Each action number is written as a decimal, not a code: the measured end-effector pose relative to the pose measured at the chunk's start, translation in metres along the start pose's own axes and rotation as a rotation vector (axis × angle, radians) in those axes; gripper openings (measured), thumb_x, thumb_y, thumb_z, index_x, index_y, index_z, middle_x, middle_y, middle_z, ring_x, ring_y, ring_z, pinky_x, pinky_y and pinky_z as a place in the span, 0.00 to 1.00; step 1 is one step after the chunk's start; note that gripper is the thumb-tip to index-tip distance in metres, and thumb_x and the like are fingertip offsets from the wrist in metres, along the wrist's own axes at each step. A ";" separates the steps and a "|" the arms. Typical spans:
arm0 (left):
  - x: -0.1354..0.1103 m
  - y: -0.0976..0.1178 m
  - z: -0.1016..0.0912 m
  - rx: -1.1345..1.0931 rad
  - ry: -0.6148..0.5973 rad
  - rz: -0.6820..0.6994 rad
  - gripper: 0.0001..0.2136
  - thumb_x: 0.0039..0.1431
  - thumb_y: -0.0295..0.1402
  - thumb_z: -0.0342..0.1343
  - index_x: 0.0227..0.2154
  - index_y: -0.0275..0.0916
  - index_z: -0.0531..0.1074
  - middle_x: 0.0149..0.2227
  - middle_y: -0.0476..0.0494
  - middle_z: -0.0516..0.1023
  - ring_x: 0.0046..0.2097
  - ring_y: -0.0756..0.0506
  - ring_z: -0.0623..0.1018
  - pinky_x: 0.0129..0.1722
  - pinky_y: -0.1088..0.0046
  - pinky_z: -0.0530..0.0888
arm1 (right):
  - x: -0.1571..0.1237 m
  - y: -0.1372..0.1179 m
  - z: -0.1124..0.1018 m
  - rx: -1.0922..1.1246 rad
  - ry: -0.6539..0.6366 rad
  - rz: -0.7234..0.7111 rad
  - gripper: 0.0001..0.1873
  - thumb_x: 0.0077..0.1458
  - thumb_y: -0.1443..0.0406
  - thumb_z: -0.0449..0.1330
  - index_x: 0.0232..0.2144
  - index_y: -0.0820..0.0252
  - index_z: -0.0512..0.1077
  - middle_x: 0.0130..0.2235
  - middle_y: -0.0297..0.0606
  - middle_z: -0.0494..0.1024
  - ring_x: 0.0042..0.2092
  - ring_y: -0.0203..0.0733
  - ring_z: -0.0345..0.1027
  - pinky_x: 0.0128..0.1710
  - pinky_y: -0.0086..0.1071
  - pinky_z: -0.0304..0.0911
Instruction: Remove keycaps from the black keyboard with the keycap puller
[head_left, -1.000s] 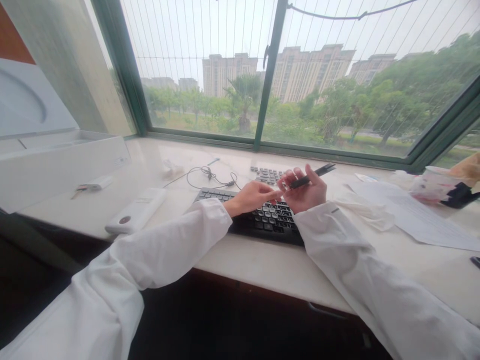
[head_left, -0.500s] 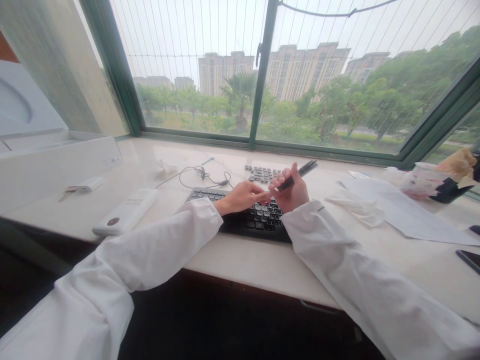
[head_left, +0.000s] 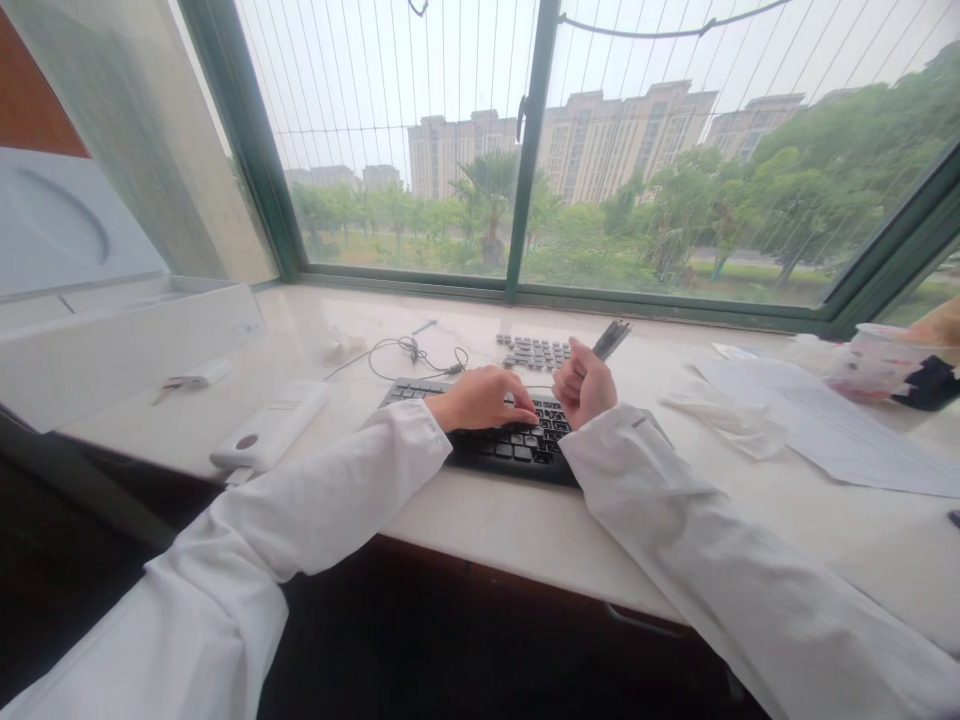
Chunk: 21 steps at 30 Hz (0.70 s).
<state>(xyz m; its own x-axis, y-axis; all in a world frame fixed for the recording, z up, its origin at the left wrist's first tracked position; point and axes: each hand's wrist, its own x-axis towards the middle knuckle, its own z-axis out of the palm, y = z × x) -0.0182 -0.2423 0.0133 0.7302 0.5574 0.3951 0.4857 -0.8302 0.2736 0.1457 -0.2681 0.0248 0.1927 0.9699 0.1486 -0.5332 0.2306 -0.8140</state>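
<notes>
A black keyboard (head_left: 491, 457) lies on the white counter, with keycaps on some switches and others bare on its right part. My left hand (head_left: 484, 398) rests over its middle, fingers curled down and thumb and forefinger close together at the keys. Whatever is between those fingertips is too small to make out. Just right of it, my right hand (head_left: 585, 385) is closed in a fist around a slim dark tool (head_left: 613, 338), its far end poking up and to the right. The fist hides the rest of the tool. Loose keycaps (head_left: 534, 352) lie in rows behind the keyboard.
A thin black cable (head_left: 412, 350) coils behind the keyboard. To the left are a white rectangular device (head_left: 270, 428), a small white item (head_left: 206, 373) and an open white box (head_left: 135, 340). Crumpled tissue (head_left: 731, 420), paper sheets (head_left: 825, 425) and a plastic cup (head_left: 874, 360) lie right.
My hands have moved apart: the left has lowered its fingertips onto the keys, and the right has drawn away from it, turning the tool more upright. The view has shifted slightly left.
</notes>
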 end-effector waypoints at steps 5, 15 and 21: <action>0.000 0.000 0.001 0.102 0.000 0.049 0.12 0.54 0.48 0.58 0.31 0.47 0.81 0.32 0.50 0.79 0.31 0.50 0.74 0.29 0.75 0.62 | -0.003 0.011 0.003 -0.044 0.051 0.038 0.29 0.49 0.58 0.61 0.16 0.55 0.43 0.10 0.21 0.43 0.13 0.26 0.34 0.10 0.26 0.32; 0.000 0.000 -0.004 0.170 -0.070 0.151 0.12 0.59 0.44 0.55 0.32 0.44 0.80 0.32 0.48 0.77 0.31 0.50 0.74 0.28 0.75 0.61 | -0.001 0.022 0.006 -0.092 0.162 0.046 0.25 0.50 0.61 0.58 0.16 0.55 0.44 0.10 0.21 0.44 0.12 0.26 0.34 0.09 0.26 0.34; 0.000 -0.001 -0.005 0.138 -0.092 0.165 0.12 0.59 0.43 0.55 0.34 0.43 0.80 0.34 0.47 0.77 0.32 0.50 0.74 0.28 0.75 0.62 | 0.005 0.019 0.001 -0.083 0.195 0.111 0.25 0.52 0.63 0.57 0.18 0.55 0.42 0.10 0.21 0.42 0.12 0.27 0.33 0.09 0.26 0.34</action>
<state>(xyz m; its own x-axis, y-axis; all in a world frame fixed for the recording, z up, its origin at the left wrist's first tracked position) -0.0210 -0.2413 0.0170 0.8430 0.4158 0.3412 0.4122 -0.9069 0.0867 0.1359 -0.2592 0.0106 0.2962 0.9539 -0.0491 -0.4917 0.1082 -0.8640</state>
